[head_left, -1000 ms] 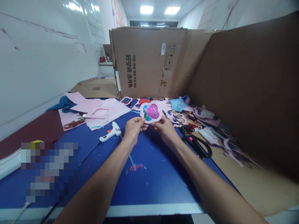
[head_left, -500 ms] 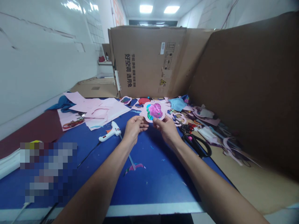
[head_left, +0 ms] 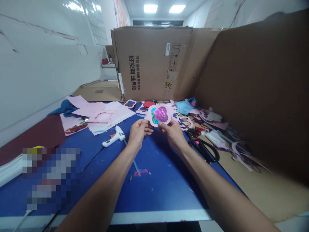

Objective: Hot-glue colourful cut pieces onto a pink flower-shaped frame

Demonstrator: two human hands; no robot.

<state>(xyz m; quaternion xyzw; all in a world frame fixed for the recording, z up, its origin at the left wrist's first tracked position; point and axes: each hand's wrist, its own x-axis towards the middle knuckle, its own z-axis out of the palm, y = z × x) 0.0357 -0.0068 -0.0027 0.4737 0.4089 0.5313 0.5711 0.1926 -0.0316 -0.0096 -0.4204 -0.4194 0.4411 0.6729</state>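
A pink flower-shaped cutout [head_left: 161, 110] with a shiny magenta, blue and green middle is held up above the table. My right hand [head_left: 172, 130] pinches its lower right edge, thumb on the front. At the lower left, my left hand [head_left: 140, 130] closes thumb and finger on a pink edge beside the cutout. I cannot tell whether that edge belongs to the same piece or to another behind it. Left of my left hand lies a white glue gun [head_left: 114, 137]. Black-handled scissors [head_left: 205, 149] rest right of my right hand.
Pink sheets [head_left: 103, 112] and a small flower cutout [head_left: 129, 103] lie at the back left. Blue cloth [head_left: 183, 107] and scraps [head_left: 217, 140] crowd the right. A cardboard box [head_left: 152, 64] walls off the back, and a brown panel [head_left: 256, 87] the right. A curved scrap [head_left: 140, 175] lies nearer.
The cutout has shifted a little to the right, and my right thumb now lies on its front. A pink edge shows at my left fingers. In the last half second almost nothing moves.
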